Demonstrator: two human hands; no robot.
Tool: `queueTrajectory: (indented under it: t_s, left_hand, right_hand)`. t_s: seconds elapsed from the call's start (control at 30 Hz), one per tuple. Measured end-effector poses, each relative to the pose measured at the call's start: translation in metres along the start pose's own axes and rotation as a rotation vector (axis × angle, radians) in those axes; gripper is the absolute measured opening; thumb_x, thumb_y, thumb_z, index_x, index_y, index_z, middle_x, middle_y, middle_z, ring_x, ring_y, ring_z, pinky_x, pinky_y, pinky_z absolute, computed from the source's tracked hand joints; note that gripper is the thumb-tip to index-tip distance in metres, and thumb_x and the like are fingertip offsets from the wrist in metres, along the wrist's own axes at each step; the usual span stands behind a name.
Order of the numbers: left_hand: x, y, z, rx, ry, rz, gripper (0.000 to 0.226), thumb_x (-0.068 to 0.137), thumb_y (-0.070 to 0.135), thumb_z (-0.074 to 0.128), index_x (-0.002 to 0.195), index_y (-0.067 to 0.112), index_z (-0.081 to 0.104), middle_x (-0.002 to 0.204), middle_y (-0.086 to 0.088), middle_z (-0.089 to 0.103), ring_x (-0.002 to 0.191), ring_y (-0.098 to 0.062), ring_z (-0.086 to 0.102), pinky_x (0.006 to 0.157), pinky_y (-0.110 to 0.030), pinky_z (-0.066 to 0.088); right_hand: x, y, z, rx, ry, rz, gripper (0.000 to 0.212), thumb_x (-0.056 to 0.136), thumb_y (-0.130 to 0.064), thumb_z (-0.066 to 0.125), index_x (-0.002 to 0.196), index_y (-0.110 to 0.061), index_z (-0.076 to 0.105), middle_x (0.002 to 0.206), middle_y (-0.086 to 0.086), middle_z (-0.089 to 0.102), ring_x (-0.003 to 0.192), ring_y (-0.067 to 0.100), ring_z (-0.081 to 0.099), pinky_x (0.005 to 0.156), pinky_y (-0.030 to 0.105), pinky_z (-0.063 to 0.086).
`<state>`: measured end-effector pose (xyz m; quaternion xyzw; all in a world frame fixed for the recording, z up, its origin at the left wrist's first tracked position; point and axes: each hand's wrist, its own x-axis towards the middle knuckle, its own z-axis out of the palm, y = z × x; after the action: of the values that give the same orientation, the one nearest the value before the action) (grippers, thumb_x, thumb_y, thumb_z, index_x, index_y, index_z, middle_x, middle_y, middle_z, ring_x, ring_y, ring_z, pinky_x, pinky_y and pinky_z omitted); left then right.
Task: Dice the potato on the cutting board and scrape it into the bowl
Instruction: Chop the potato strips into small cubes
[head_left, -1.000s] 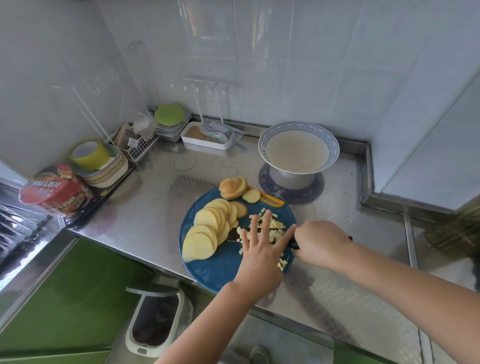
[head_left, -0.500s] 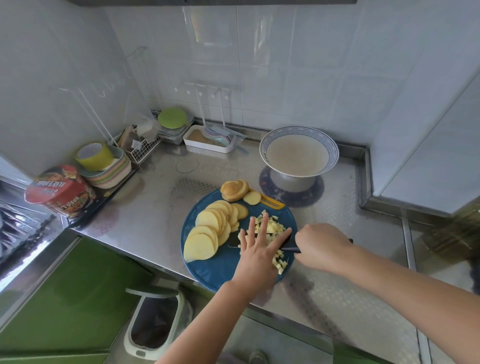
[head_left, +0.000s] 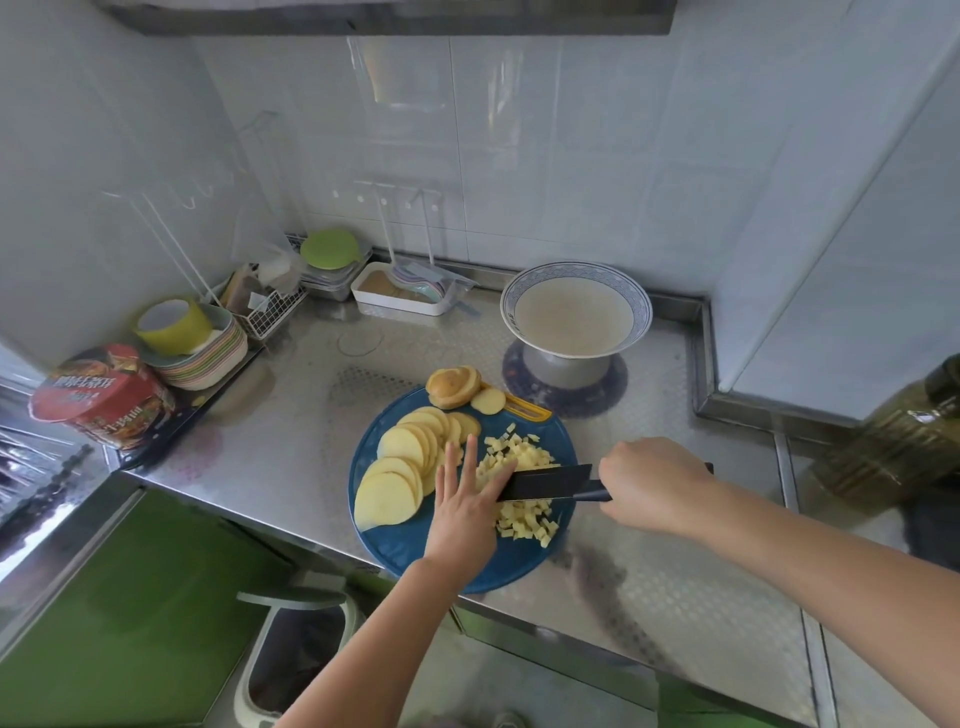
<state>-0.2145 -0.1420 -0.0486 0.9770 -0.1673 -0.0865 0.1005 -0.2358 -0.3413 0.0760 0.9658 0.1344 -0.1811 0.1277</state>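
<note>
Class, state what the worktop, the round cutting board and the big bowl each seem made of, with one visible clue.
Worktop: probably stainless steel; silvery, embossed, reflective. Cutting board: likely plastic; even matte blue, orange edge insert. Bowl: seemingly glazed ceramic; glossy white, blue patterned rim.

Deep blue cutting board (head_left: 415, 551) with orange-yellow edge tab (head_left: 530, 410); pale yellow potato slices (head_left: 387, 499) and dice (head_left: 524, 519) on it; black knife (head_left: 545, 480). Behind the board, white bowl (head_left: 576, 270) with blue-patterned rim. Far left of the board, red printed tub (head_left: 98, 395); behind-left, lime-green lid (head_left: 330, 248).

diced potato (head_left: 522, 486) (pale) on blue board (head_left: 415, 545)
</note>
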Motion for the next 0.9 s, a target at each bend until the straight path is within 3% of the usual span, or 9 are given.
queueTrajectory:
  t_s: [0.1,0.17,0.23,0.3,0.37,0.53,0.63,0.73,0.9]
  left_hand:
    - [0.001,-0.008,0.002,-0.024,-0.004,-0.030,0.083,0.090,0.005,0.045,0.149,0.044,0.003,0.154,-0.006,-0.032,0.133,-0.033,-0.040,0.115,-0.046,-0.014]
    - [0.002,-0.011,0.001,-0.055,-0.008,-0.044,0.080,0.090,0.006,0.044,0.150,0.042,0.005,0.154,-0.006,-0.032,0.134,-0.032,-0.039,0.115,-0.045,-0.014]
    - [0.002,-0.015,0.001,-0.083,-0.006,-0.061,0.077,0.091,0.009,0.044,0.152,0.037,0.006,0.154,-0.006,-0.032,0.137,-0.032,-0.036,0.117,-0.046,-0.012]
    - [0.001,-0.019,0.003,-0.122,0.001,-0.083,0.076,0.092,0.012,0.043,0.153,0.031,0.003,0.148,-0.003,-0.037,0.136,-0.029,-0.036,0.119,-0.047,-0.006]
    - [0.000,-0.021,0.004,-0.148,0.009,-0.100,0.082,0.090,0.014,0.045,0.153,0.026,-0.006,0.143,-0.001,-0.040,0.133,-0.026,-0.039,0.119,-0.046,-0.006]
    - [-0.005,-0.006,-0.001,-0.138,0.097,-0.071,0.101,0.082,0.012,0.048,0.144,0.030,-0.030,0.149,-0.006,-0.041,0.133,-0.033,-0.042,0.114,-0.049,-0.017]
    - [-0.005,0.005,0.001,-0.050,0.289,0.043,0.114,0.063,0.006,0.054,0.152,0.027,-0.013,0.158,-0.010,-0.019,0.142,-0.038,-0.021,0.112,-0.055,-0.005]
    - [-0.001,0.012,0.000,0.091,0.382,0.141,0.120,0.053,0.004,0.063,0.154,0.024,0.000,0.159,-0.016,-0.001,0.143,-0.044,0.001,0.109,-0.058,0.007]
    - [0.008,0.022,-0.005,0.133,0.421,0.234,0.117,0.057,0.002,0.063,0.154,0.027,0.001,0.159,-0.017,-0.002,0.142,-0.046,0.004,0.109,-0.059,0.015]
  right_hand:
    - [-0.005,0.006,-0.004,0.010,0.002,0.000,0.026,0.099,-0.029,0.047,0.109,-0.012,0.064,0.085,0.003,0.056,0.074,0.023,0.046,0.058,0.027,0.034]
    - [-0.008,0.012,-0.006,0.015,0.008,0.002,0.021,0.098,-0.027,0.047,0.093,-0.013,0.062,0.075,-0.001,0.049,0.063,0.019,0.045,0.048,0.026,0.027]
    - [-0.009,0.018,-0.008,0.041,-0.004,0.036,0.029,0.096,-0.026,0.048,0.069,-0.015,0.046,0.067,-0.002,0.042,0.053,0.013,0.037,0.046,0.024,0.024]
    - [-0.007,0.027,-0.006,0.188,-0.045,0.100,0.036,0.093,-0.027,0.051,0.062,-0.016,0.038,0.063,-0.001,0.040,0.049,0.012,0.034,0.045,0.025,0.024]
    - [-0.002,0.035,-0.004,0.493,-0.120,0.167,0.036,0.091,-0.027,0.056,0.062,-0.014,0.040,0.057,0.001,0.041,0.042,0.013,0.034,0.042,0.024,0.025]
    - [0.010,0.031,0.003,1.607,-0.521,0.318,0.037,0.094,-0.023,0.057,0.060,-0.017,0.042,0.046,-0.004,0.034,0.033,0.007,0.028,0.035,0.018,0.025]
    - [0.021,0.020,0.005,2.013,-0.634,0.354,0.035,0.089,-0.020,0.055,0.057,-0.019,0.040,0.043,-0.008,0.030,0.029,0.003,0.027,0.029,0.016,0.025]
    - [0.024,0.005,0.006,2.115,-0.674,0.389,0.034,0.088,-0.016,0.052,0.056,-0.018,0.040,0.042,-0.008,0.029,0.027,0.003,0.027,0.028,0.016,0.026]
    - [0.020,-0.015,0.009,2.065,-0.738,0.369,0.040,0.093,-0.017,0.047,0.053,-0.018,0.042,0.042,-0.008,0.030,0.027,0.003,0.028,0.029,0.015,0.025]
